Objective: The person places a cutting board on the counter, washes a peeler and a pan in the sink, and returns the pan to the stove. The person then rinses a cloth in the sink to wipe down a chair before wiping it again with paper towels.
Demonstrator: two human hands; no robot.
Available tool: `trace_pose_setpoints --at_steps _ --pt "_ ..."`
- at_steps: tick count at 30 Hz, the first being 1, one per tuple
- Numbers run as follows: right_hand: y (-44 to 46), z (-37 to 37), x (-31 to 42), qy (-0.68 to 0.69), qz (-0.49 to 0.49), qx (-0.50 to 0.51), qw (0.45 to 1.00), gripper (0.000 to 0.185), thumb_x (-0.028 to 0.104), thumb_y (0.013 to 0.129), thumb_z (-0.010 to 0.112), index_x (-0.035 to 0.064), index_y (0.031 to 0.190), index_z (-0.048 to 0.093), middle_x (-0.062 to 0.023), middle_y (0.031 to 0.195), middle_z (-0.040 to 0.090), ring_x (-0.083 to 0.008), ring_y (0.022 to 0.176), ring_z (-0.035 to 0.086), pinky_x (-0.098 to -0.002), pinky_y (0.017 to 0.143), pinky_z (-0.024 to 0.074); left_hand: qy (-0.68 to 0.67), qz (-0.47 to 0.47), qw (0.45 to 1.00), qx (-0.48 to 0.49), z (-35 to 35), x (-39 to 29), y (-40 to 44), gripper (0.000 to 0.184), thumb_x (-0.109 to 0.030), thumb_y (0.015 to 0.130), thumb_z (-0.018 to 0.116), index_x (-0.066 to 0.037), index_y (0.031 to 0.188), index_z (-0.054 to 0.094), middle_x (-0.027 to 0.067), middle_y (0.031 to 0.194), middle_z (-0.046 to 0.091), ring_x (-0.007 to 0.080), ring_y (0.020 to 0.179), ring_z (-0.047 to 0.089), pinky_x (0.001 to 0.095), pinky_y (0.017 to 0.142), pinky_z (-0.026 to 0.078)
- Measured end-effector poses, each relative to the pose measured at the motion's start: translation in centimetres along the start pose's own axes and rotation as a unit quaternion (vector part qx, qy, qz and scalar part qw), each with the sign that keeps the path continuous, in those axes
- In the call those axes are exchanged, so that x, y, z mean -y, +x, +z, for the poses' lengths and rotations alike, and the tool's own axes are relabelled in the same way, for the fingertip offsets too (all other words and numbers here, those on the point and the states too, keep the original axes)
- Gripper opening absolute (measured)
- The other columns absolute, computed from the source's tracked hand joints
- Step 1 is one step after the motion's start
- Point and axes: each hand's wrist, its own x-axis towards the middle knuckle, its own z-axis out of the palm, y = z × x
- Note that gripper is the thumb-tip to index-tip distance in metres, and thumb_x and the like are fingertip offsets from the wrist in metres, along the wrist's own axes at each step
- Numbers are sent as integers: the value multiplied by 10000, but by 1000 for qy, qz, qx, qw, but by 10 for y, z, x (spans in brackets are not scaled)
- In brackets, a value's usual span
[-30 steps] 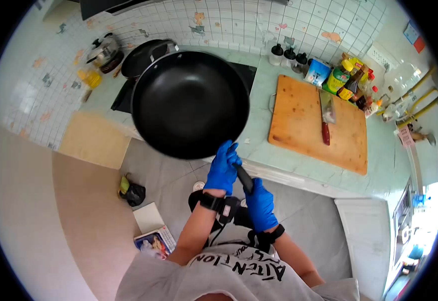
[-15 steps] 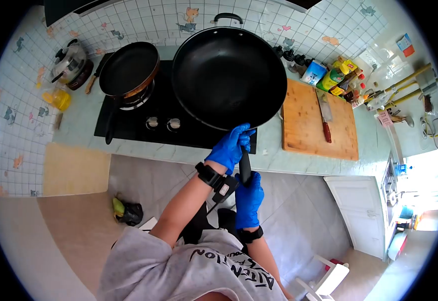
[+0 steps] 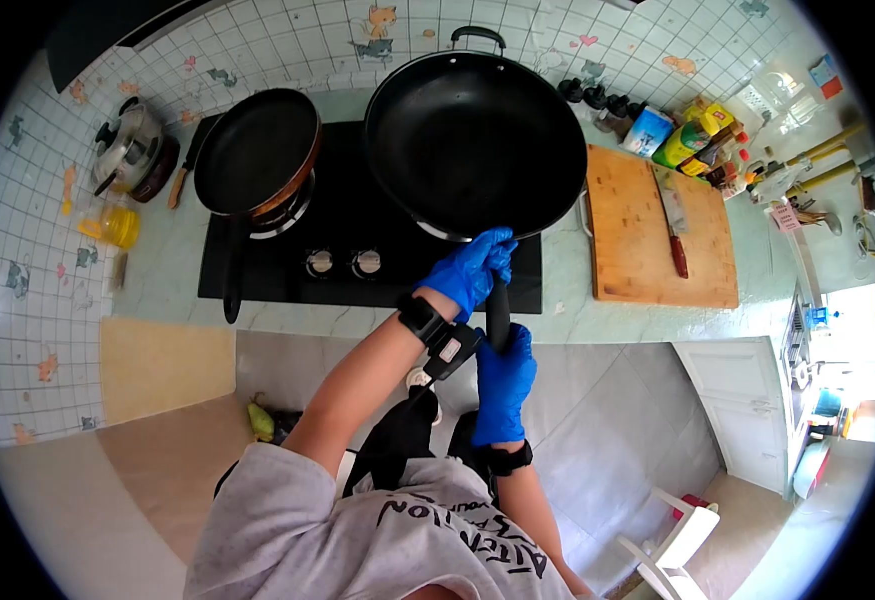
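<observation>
A large black wok point(image 3: 472, 140) is over the right side of the black gas stove point(image 3: 287, 280), with a silver burner edge showing under its near rim. I cannot tell whether it rests fully on the burner. My left hand point(image 3: 472, 270), in a blue glove, is closed around the wok's long black handle point(image 3: 498, 318) close to the rim. Lower down, my right hand point(image 3: 505, 385), also gloved in blue, wraps the handle's end. To the left, a black frying pan point(image 3: 257, 150) sits on the other burner, its handle pointing toward me.
Right of the stove lies a wooden cutting board point(image 3: 647, 240) with a cleaver point(image 3: 673, 225) on it. Bottles and seasonings point(image 3: 692, 140) line the back right. A glass-lidded pot point(image 3: 132, 150) and an oil jug point(image 3: 115, 225) stand far left. A white chair point(image 3: 682, 540) is behind on the floor.
The wok has shifted slightly back, away from me, and the burner edge now shows beneath its near rim. Both hands keep their hold on the handle. The view has shifted a little.
</observation>
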Motion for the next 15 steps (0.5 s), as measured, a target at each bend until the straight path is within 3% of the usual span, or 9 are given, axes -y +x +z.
trace_pose_setpoints --at_steps 3,10,13,15 --pt "2 10 -2 48 58 22 997 292 208 695 654 53 890 502 -148 659 583 -282 571 577 -349 500 428 6 -1 1000 -3 -1 -8 3 160 -162 794 538 -7 772 502 -51 446 352 46 390 320 187 451 314" --pt "-5 25 3 77 63 3 995 318 204 693 662 38 910 500 -147 727 587 -248 563 564 -328 527 434 11 -15 1000 12 -14 -15 9 159 -163 802 527 -11 762 501 -51 443 348 49 388 323 190 440 315" --pt "-3 27 7 110 56 23 992 300 184 709 653 33 901 479 -111 701 569 -189 542 540 -305 507 425 32 -12 999 10 -9 -21 1 173 -169 806 524 0 777 502 -53 445 347 49 396 332 192 455 332" --pt "1 22 17 191 121 73 971 262 84 726 619 29 925 457 -23 670 487 -67 497 437 -211 430 375 30 -45 998 35 -7 -27 -2 194 -173 807 524 20 801 503 -54 447 344 50 409 341 199 470 350"
